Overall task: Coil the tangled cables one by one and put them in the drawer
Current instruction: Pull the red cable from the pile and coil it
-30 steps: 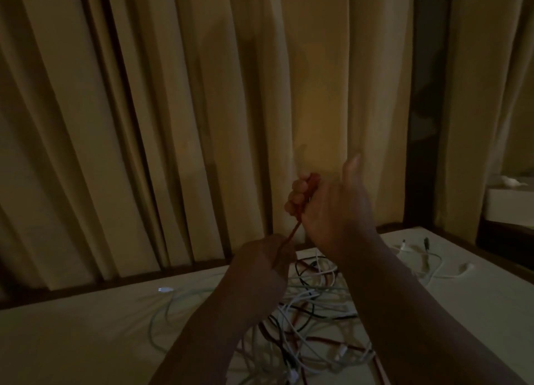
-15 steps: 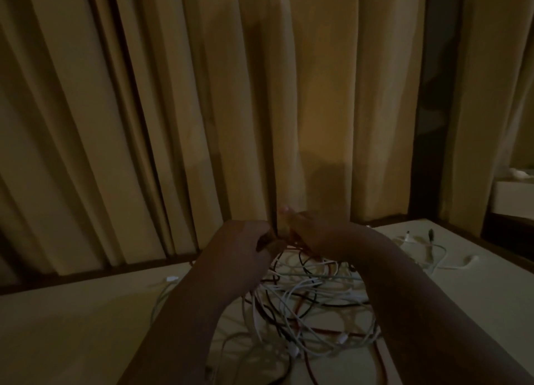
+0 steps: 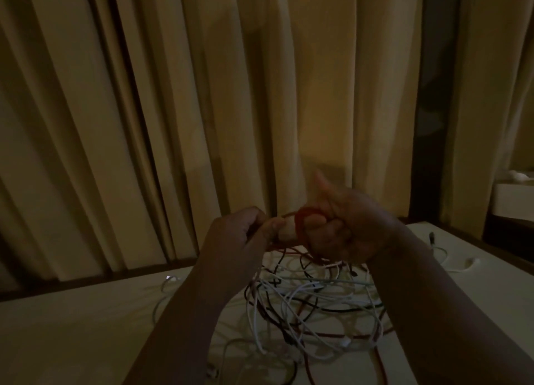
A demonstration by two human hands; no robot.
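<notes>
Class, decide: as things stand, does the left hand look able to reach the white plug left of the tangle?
Probably, once freed. Only bare table lies between the left hand and the white plug, but that hand pinches the red cable looped round the right hand.

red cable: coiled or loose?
Partly coiled: the red cable loops round fingers of the right hand, the left hand pinches its strand, and the rest trails into the pile on the table.
</notes>
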